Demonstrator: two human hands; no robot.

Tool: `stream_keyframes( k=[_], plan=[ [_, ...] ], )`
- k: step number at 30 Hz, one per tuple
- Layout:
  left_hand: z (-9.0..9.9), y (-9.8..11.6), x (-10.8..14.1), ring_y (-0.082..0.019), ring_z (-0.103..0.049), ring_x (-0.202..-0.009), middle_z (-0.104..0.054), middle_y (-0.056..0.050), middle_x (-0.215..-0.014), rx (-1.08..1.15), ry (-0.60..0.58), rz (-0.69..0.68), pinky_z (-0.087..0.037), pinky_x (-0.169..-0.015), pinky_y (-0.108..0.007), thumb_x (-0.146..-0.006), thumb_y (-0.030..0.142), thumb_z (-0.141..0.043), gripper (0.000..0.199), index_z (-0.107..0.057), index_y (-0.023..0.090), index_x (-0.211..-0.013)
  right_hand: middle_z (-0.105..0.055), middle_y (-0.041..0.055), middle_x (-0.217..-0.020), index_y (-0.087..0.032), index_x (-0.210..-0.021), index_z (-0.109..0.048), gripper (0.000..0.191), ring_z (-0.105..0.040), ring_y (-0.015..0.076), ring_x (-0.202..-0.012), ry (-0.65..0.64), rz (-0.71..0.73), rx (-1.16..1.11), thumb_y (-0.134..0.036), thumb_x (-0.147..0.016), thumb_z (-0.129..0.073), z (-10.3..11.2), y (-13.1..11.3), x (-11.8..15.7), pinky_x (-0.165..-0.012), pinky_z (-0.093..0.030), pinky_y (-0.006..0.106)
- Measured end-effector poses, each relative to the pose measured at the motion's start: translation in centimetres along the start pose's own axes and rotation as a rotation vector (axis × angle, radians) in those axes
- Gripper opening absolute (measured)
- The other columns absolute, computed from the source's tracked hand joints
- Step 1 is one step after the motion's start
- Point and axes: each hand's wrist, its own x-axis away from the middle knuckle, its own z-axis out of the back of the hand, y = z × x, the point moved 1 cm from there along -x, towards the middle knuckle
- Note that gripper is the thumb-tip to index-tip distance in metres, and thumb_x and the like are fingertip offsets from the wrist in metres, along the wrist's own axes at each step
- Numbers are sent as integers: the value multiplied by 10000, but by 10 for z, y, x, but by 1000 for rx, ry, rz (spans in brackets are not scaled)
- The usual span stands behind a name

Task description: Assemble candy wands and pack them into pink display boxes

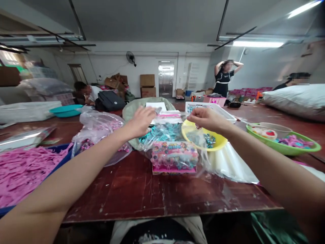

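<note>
Film lies about the display box, which sits straight ahead at twelve o'clock, presumably for even reach. From the box, the left hand at eleven has loosely bent, blurred fingers; the right hand at one is curled closed. Whether either grips film, I cannot tell. The yellow basin at two likely stays handy.
</note>
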Motion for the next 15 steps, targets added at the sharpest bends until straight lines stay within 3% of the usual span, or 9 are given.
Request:
stream_keyframes(
  k=[2, 4, 6, 8, 10, 12, 15],
  plan=[
    [13, 18, -1, -371, -415, -1387, -495, -209, -1442, 93, 213, 72, -315, -1157, -528, -738, 197, -725, 654, -477, 114, -1338, -593, 13, -574, -215, -713, -554, 319, -540, 138, -521, 63, -92, -16, -457, -903, -637, -1, -13, -1, -514, -384, 287],
    [20, 53, -9, -321, -517, -1284, -557, -162, -1345, 294, 386, 121, -422, -1095, -464, -765, 289, -751, 649, -463, 140, -1326, -635, 36, -587, -217, -713, -551, 292, -566, 147, -513, 67, -147, -180, -418, -909, -630, -7, -36, -7, -514, -420, 294],
    [21, 89, -16, -284, -589, -1171, -578, -126, -1274, 488, 465, 134, -497, -1013, -418, -744, 314, -788, 631, -485, 168, -1278, -674, 44, -647, -217, -767, -557, 235, -600, 154, -535, 52, -170, -464, -390, -918, -604, -17, -61, -18, -533, -474, 299],
    [15, 107, -16, -279, -611, -1124, -574, -118, -1248, 620, 542, 205, -530, -957, -402, -700, 286, -826, 629, -513, 177, -1234, -699, 41, -711, -213, -835, -560, 191, -644, 163, -588, 21, -145, -724, -368, -945, -540, -23, -78, -34, -605, -544, 328],
    [6, 100, -10, -262, -641, -1042, -612, -98, -1170, 780, 574, 313, -559, -864, -366, -700, 261, -829, 566, -548, 188, -1186, -731, 53, -809, -206, -909, -564, 199, -681, 177, -664, 30, -90, -845, -399, -949, -533, -15, -85, -43, -670, -575, 358],
    [-1, 77, 2, -221, -665, -884, -661, -73, -1037, 1021, 474, 359, -562, -721, -301, -723, 275, -820, 456, -600, 189, -1113, -749, 81, -944, -204, -978, -576, 289, -710, 201, -796, 125, -13, -832, -484, -914, -604, 4, -79, -37, -758, -580, 384],
    [2, 38, 30, -141, -612, -650, -681, -46, -879, 1393, 301, 436, -483, -529, -210, -697, 277, -847, 404, -661, 181, -1042, -679, 83, -1280, -275, -1171, -581, 462, -650, 230, -1144, 312, 144, -738, -528, -819, -741, 31, -41, -17, -997, -497, 430]
  ],
)
